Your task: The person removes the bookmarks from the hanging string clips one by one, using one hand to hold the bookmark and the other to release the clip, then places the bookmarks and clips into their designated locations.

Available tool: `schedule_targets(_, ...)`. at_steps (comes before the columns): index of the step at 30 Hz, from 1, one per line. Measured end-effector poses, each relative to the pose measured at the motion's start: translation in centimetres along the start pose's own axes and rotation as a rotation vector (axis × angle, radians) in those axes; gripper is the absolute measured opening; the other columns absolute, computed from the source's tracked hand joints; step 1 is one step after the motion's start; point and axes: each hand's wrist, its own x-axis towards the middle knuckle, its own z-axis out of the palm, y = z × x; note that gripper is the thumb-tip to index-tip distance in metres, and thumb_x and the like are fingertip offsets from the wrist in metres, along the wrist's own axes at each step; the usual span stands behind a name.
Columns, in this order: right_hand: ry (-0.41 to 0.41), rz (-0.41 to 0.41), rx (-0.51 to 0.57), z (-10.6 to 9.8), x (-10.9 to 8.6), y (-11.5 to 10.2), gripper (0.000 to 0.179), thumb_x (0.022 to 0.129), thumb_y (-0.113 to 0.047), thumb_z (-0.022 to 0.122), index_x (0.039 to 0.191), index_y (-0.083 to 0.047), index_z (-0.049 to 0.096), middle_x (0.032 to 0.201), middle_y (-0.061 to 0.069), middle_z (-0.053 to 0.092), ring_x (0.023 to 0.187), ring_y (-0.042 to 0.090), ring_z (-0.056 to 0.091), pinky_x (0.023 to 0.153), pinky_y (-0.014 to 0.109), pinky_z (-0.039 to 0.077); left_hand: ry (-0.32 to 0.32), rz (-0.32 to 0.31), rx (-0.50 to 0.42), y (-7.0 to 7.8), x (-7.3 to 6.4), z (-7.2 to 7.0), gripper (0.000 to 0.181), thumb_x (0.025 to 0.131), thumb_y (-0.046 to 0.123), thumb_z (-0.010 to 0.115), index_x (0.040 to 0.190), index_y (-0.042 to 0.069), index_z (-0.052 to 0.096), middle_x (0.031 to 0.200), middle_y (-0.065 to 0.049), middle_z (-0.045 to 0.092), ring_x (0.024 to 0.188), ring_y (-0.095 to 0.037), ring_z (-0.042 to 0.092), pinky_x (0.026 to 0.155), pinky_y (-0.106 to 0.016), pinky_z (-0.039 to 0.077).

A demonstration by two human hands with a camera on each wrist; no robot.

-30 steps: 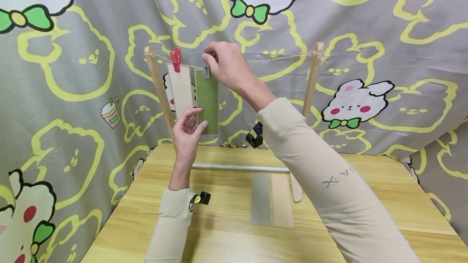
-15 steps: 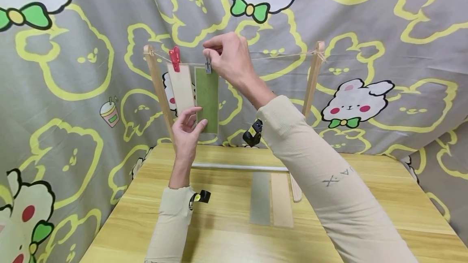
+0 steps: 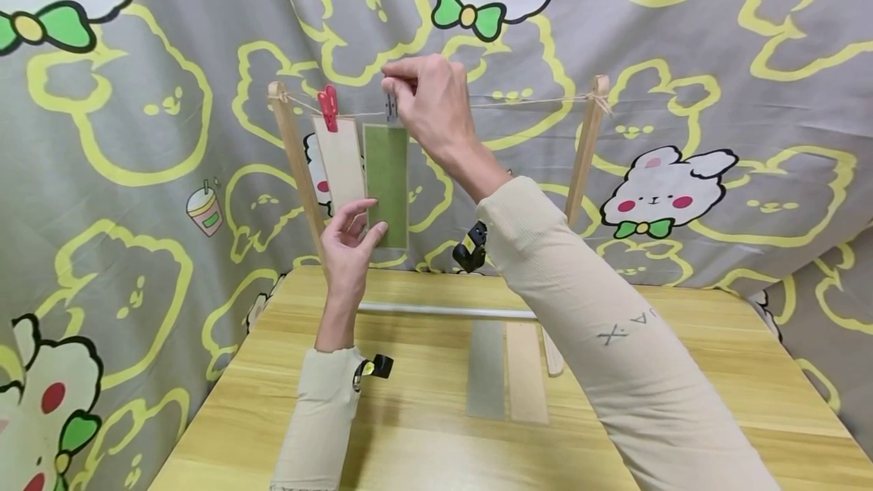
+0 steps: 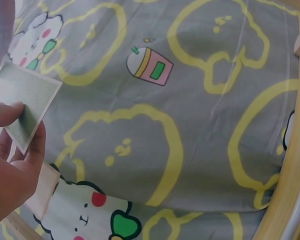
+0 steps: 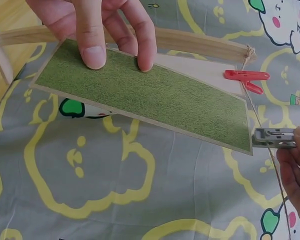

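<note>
a grey strip lies on the table. beyond, the left hand pinches the green strip upright, low on its left edge; the right hand grips the grey clip at the strip's top edge, contact unclear. this seems a clipping step; next calls for steady alignment. the cord runs free rightward, the red clip close left.

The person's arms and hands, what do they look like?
The long beige cloth left sleeve and right sleeve look alike. Dark marks, one like an X, show on the right one. A small black device with a yellow patch sits near each cuff. The left hand and right hand wear no gloves.
</note>
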Motion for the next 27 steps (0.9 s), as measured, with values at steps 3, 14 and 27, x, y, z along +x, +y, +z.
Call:
schedule_targets(3, 0.036, -0.002, 0.021, 0.0, 0.0, 0.0, 0.022, 0.099, -0.019, 0.07, 0.118, -0.01, 0.077, 0.11, 0.004, 0.077, 0.094, 0.008, 0.073, 0.077, 0.014, 0.054, 0.006, 0.002, -0.005, -0.2, -0.1, -0.1, 0.037, 0.083, -0.022, 0.068, 0.117, -0.008, 0.067, 0.121, -0.011, 0.067, 0.107, -0.021, 0.064, 0.09, -0.028, 0.057)
schedule_targets(14, 0.114, -0.026, 0.138, -0.3, 0.0, 0.1, 0.023, 0.097, -0.016, 0.071, 0.118, -0.006, 0.076, 0.11, 0.007, 0.077, 0.096, 0.009, 0.073, 0.083, 0.012, 0.054, 0.017, -0.01, 0.011, -0.5, -0.5, -0.2, 0.038, 0.082, -0.022, 0.069, 0.117, -0.01, 0.065, 0.121, -0.01, 0.066, 0.103, -0.019, 0.065, 0.087, -0.026, 0.058)
schedule_targets(27, 0.148, -0.101, 0.26, -0.6, -1.7, 0.9, 0.028, 0.101, -0.012, 0.066, 0.127, -0.002, 0.07, 0.11, 0.009, 0.072, 0.098, 0.01, 0.067, 0.088, 0.016, 0.054, 0.01, -0.002, 0.036, 0.0, -1.0, -0.3, 0.04, 0.08, -0.023, 0.071, 0.114, -0.002, 0.071, 0.118, -0.011, 0.068, 0.098, -0.016, 0.065, 0.081, -0.023, 0.059)
